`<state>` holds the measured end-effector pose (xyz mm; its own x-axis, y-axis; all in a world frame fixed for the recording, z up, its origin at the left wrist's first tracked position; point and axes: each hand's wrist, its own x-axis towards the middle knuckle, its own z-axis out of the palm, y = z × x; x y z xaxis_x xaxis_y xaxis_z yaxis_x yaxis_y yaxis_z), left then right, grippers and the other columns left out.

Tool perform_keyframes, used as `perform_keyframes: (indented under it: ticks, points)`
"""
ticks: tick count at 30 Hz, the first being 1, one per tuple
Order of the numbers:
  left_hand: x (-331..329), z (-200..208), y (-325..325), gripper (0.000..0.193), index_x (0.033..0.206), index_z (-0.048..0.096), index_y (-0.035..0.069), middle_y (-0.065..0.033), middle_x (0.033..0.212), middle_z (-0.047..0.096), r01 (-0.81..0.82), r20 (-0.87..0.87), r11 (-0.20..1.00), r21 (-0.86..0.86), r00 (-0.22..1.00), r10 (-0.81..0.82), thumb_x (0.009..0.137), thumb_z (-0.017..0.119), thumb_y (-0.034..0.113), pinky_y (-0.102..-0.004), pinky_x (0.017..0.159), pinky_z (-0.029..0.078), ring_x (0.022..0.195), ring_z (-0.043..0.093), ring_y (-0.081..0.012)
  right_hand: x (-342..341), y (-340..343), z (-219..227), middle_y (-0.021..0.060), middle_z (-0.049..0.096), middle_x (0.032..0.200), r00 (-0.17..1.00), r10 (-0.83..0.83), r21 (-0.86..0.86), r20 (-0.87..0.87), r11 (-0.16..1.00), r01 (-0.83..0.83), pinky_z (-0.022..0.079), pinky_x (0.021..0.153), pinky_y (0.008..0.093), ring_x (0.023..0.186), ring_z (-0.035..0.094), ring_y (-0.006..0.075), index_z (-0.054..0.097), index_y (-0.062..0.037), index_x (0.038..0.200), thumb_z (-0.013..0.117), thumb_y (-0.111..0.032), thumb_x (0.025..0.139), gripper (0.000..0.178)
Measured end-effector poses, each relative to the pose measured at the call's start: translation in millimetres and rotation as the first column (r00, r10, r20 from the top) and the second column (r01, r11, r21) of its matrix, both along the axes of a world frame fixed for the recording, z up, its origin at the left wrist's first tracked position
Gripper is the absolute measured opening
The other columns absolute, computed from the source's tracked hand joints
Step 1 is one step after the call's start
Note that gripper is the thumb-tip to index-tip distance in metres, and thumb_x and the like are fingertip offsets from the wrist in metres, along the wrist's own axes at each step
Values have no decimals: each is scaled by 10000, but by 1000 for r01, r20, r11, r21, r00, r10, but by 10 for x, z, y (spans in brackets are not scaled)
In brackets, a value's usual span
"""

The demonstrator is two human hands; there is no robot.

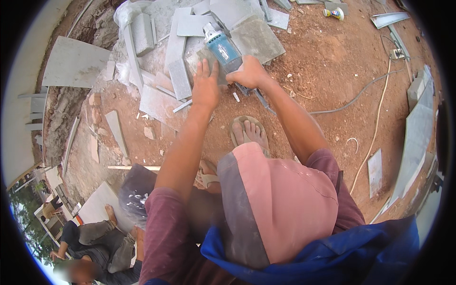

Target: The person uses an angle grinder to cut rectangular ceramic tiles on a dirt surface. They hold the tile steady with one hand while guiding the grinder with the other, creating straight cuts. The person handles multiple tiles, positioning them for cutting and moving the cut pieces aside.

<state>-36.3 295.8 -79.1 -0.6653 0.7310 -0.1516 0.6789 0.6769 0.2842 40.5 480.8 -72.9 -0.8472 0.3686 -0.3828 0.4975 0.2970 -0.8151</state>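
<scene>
My right hand (250,72) is wrapped round the rear of a teal angle grinder (224,49), whose silver head points up and to the left. The grinder is held over a pile of grey tile pieces. Fingers outstretched, my left hand (206,88) lies flat beside it on a grey tile piece (198,61). A larger dusty grey slab (259,40) lies under and to the right of the grinder. The grinder's disc cannot be made out clearly. A narrow grey strip (179,78) lies just left of my left hand.
Grey cable (339,109) and a pale cord (375,128) cross the red dirt at right, near a socket block (397,53). Long slabs (414,137) lean at far right. A large slab (76,61) stands at left. Another person (107,242) sits at lower left.
</scene>
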Motion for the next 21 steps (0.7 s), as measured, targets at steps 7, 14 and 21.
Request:
perform_keyframes:
  ticks: [7,14,21]
  points:
    - [-3,7,10,948,1655,442,73,-315,1716,350,6,9,1000,0,1000,-6,846,911,229,-538,1280,347,1599,332,-482,-124,21,-45,302,767,918,1000,-22,7,-20,1000,22,609,789,414,863,773,372,724,142,963,876,-366,609,637]
    - [-1,-3,1,948,1658,440,73,-318,1715,352,4,6,1000,3,1000,-4,849,909,225,-530,1277,350,1598,335,-483,-140,27,36,276,766,875,1000,-17,6,-6,1000,17,604,763,411,827,768,366,744,92,832,868,-357,607,517]
    - [4,2,5,942,1658,443,75,-323,1710,356,14,-3,1000,5,1000,-14,852,905,228,-526,1275,353,1590,345,-496,-183,45,-15,259,765,853,1000,-25,-9,7,1000,25,595,725,394,801,764,334,757,73,822,875,-343,591,491]
